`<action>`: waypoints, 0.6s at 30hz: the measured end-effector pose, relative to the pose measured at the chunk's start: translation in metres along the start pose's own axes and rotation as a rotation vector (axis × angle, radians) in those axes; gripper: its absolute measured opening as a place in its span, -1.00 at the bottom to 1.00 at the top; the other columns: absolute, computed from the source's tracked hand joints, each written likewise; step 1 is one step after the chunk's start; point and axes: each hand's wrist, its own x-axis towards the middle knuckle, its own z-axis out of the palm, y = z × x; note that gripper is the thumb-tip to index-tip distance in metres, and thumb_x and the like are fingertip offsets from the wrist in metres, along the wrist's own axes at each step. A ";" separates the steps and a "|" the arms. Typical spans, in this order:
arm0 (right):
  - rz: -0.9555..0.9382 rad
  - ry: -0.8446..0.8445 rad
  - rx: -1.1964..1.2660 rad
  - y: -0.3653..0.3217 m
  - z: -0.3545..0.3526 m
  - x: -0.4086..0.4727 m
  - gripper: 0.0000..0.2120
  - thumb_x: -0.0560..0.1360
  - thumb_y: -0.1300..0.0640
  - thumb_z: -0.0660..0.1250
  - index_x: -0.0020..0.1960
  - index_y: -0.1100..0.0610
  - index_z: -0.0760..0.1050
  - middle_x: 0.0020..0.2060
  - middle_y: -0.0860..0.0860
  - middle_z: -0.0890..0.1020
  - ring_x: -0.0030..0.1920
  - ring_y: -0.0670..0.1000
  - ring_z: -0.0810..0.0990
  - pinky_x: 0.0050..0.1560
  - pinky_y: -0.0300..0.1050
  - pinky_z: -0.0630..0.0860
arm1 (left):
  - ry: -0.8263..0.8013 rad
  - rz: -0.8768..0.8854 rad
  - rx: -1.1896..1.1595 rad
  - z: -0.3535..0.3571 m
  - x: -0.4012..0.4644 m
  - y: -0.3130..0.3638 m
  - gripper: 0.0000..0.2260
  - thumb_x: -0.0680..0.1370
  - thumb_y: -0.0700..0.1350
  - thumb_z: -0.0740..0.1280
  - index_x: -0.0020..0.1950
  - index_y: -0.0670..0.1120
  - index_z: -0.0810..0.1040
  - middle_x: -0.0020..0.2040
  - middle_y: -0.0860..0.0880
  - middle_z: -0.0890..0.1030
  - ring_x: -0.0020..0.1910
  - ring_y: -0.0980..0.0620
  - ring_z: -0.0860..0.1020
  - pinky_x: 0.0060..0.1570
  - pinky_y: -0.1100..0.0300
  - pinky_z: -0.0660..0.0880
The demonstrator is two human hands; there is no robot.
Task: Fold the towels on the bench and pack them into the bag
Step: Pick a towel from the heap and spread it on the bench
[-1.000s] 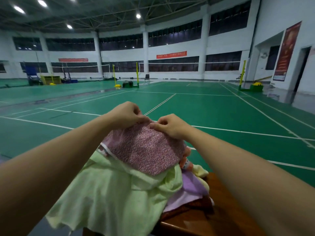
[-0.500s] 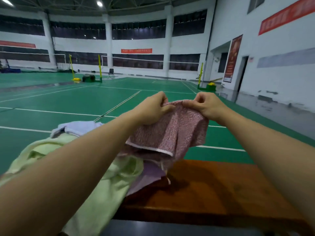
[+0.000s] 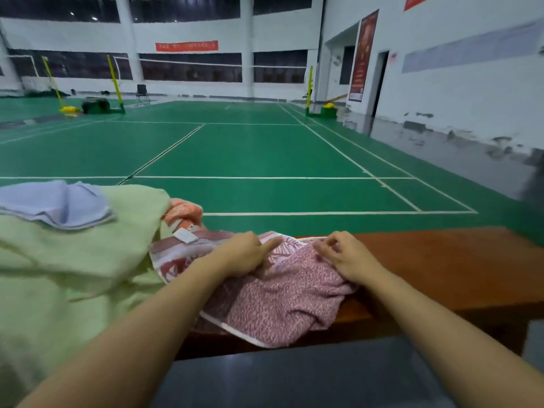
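Nearest to us, our two forearms reach in from the bottom edge toward the wooden bench [image 3: 441, 266], whose near lip runs across the lower middle. On it lies the pink patterned towel [image 3: 279, 301], rumpled, with its white-bound hem hanging just over that near lip. Our left hand [image 3: 244, 254] rests on the towel's far left part, fingers curled down into the cloth with the forefinger stretched toward the right; it seems to pinch a fold, though the grip itself is hidden beneath the hand. Our right hand [image 3: 347, 257] sits at the far right corner, fingertips bent and nipping the edge.

We judge the towel light, soft and limp: it will sag and bunch wherever it is not held, and it should not slip much on the wood. The bound hem is the firmest part, so the corners along that hem are the places to take hold, one in each hand, pulling it flat before folding.

To the left, touching the pink towel, is a heap of the rest: a large pale green towel [image 3: 73, 260], a lilac cloth [image 3: 59, 204] on top of it, and an orange-and-white one [image 3: 182, 212] peeping out behind. The bag is not in view (so packing waits). Beyond the bench stretches the green court floor [image 3: 265, 160].
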 end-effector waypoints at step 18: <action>-0.165 -0.372 0.113 0.018 -0.001 0.069 -0.52 0.39 -0.37 0.42 -0.20 0.08 0.57 -0.34 0.01 0.57 -0.30 -0.10 0.50 -0.21 -0.06 0.40 | 0.024 0.218 0.027 0.030 0.100 -0.012 -0.75 0.53 0.12 0.45 -0.06 -0.01 0.50 -0.11 0.02 0.49 -0.12 -0.02 0.48 -0.13 0.08 0.40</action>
